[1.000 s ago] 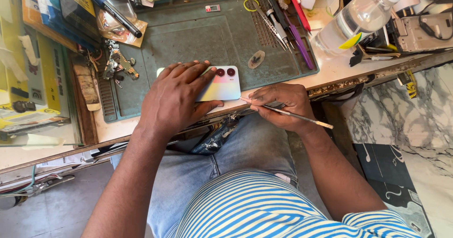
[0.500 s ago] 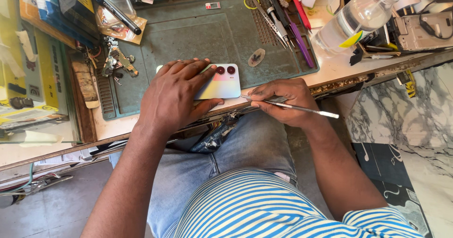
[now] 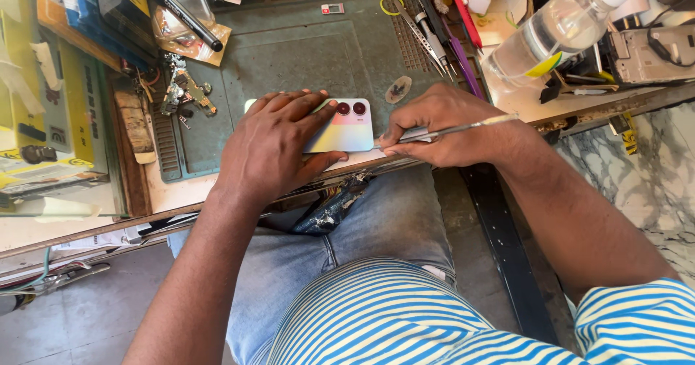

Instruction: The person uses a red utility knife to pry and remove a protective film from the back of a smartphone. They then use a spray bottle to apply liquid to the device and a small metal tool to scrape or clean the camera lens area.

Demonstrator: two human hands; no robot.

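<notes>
A smartphone [image 3: 346,128] with an iridescent back and two round camera lenses lies face down at the near edge of a green work mat [image 3: 304,54]. My left hand [image 3: 271,144] lies flat on top of it, pressing it down and covering most of its body. My right hand [image 3: 445,126] grips a thin metal tool [image 3: 463,128], pen-style, with the tip at the phone's right edge and the shaft pointing right. Both forearms reach from the bottom of the view over my lap.
Tweezers and screwdrivers [image 3: 427,32] lie at the mat's far right. A clear plastic bottle [image 3: 550,32] rests on its side at the right. Yellow boxes [image 3: 51,104] crowd the left, beside small metal parts [image 3: 184,90]. A marker [image 3: 181,10] lies at the back left.
My right hand has shifted slightly up and left, bringing the tool's tip against the phone's right edge and levelling its shaft. The left hand stays pressed on the phone.
</notes>
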